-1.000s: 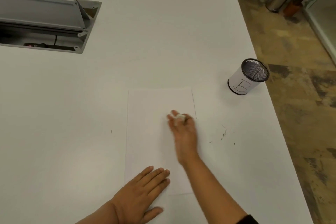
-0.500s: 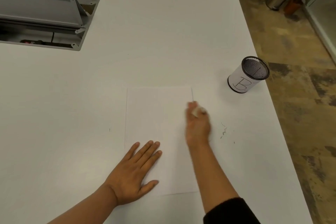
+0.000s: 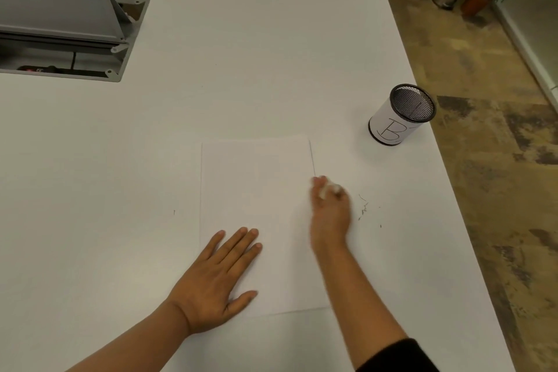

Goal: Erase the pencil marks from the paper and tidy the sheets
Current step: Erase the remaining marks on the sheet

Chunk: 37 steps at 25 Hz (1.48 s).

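The left hand (image 3: 216,278) lies flat, fingers straight, pressing the near left part of the paper (image 3: 256,190) on the white bench (image 3: 241,54). The right hand (image 3: 330,211) sits at the paper's right edge, blurred, fingers curled round a small white eraser (image 3: 329,189). Dark eraser crumbs (image 3: 363,208) lie just right of that hand. Beyond the paper to the right, a mesh pen cup (image 3: 400,116) wears a white label marked "B".

My right hand (image 3: 329,211) has swept the eraser (image 3: 328,189) from mid-sheet to the paper's (image 3: 256,190) right edge; my left hand (image 3: 216,284) slid slightly up the sheet.
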Tool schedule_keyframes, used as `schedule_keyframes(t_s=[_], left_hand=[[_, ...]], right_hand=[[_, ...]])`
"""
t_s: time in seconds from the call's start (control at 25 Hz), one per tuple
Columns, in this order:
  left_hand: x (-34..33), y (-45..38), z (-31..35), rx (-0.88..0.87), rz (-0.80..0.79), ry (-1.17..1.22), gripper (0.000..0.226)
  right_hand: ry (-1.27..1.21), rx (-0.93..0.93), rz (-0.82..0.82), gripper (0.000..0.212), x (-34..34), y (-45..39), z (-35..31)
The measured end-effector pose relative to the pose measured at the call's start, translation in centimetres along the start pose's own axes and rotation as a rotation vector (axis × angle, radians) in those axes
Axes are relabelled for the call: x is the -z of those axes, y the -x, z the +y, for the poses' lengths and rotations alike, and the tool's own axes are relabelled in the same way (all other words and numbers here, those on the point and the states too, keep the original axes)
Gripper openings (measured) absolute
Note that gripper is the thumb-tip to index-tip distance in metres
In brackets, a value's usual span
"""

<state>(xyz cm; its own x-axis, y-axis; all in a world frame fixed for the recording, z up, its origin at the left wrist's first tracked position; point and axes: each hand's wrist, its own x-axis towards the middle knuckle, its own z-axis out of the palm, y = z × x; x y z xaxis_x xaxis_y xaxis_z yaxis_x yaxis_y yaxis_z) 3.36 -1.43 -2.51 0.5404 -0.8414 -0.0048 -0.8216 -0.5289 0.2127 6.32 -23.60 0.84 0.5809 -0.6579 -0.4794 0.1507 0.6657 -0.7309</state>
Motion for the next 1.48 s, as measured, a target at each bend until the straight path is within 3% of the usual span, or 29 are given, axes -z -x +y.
schedule_keyframes(t_s=[0.08,0.28,0.36,0.52,0.68,0.76,0.88,0.96,1.08,1.16,1.32,1.48], left_hand=[[0.0,0.0,0.0,0.003,0.003,0.004,0.068],[-0.1,0.2,0.0,0.006,0.008,0.02,0.067],[-0.1,0.2,0.0,0.004,0.01,0.028,0.067],[0.1,0.0,0.1,-0.002,0.008,0.016,0.066],[-0.1,0.0,0.1,0.01,0.003,0.013,0.065],[0.0,0.1,0.1,0.011,-0.003,0.014,0.064],[0.1,0.0,0.1,0.029,0.015,0.022,0.061],[0.3,0.2,0.7,0.185,0.079,0.073,0.059],[2.0,0.5,2.9,0.725,0.243,0.322,0.061],[3.7,0.3,4.4,1.015,0.195,0.543,0.064],[5.8,-1.6,6.3,1.128,0.07,0.712,0.072],[6.6,-3.2,5.8,1.297,0.114,0.828,0.067]], right_hand=[[0.084,0.077,0.091,0.022,2.3,-0.5,-3.2],[0.114,-0.19,-0.1,0.015,4.9,2.7,-5.7],[0.164,-0.197,-0.085,0.015,4.8,2.5,-6.3],[0.514,-0.045,0.122,0.04,4.9,1.9,-7.3],[0.707,-0.07,0.332,0.047,5.3,1.4,-8.7],[0.862,-0.026,0.277,0.048,5.1,1.7,-8.7],[1.18,0.155,0.055,0.021,4.8,3.8,-7.0],[1.319,0.253,-0.066,0.015,5.6,5.6,-4.9],[1.402,0.413,-0.062,0.01,7.1,7.4,-2.6],[1.448,0.48,-0.066,0.012,7.9,8.1,-1.7],[1.529,0.457,-0.132,0.029,8.1,8.8,-0.7],[1.57,0.436,-0.122,0.034,7.7,8.7,-0.9]])
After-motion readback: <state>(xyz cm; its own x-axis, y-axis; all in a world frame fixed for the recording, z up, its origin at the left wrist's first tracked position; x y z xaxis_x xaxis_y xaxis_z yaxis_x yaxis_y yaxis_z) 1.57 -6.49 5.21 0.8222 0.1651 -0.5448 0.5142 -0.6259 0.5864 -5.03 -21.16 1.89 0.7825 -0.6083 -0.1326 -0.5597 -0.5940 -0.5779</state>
